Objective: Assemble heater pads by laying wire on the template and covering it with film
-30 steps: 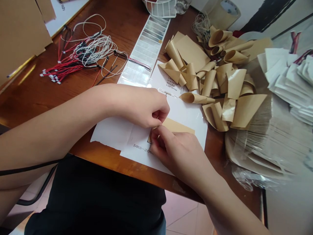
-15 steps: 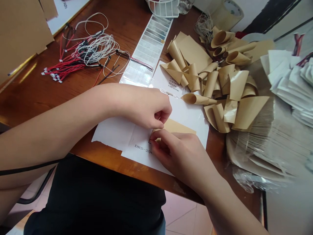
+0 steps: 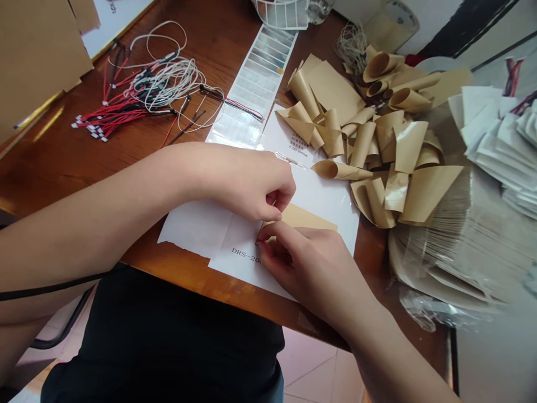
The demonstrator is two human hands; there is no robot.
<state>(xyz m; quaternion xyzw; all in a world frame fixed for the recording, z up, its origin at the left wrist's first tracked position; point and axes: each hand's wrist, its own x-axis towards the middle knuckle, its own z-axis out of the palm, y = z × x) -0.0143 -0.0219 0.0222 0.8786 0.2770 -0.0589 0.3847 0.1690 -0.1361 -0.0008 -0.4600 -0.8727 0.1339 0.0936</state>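
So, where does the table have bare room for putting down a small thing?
Bare wood lies between the white cables and the shiny strip; another patch lies between the red wires and the left forearm. The right side is crowded: rolled brown papers beside a plastic-wrapped stack. Left hand and right hand occupy the white sheet.

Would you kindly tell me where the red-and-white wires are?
In the head view, the wires lie upper left on the table, mostly left of the silvery strip.

My left hand [image 3: 262,182]: curled over the brown sheet [image 3: 308,220].
My right hand [image 3: 304,254]: bent over its left end.
Paper rolls [image 3: 361,144]: heaped rightward.
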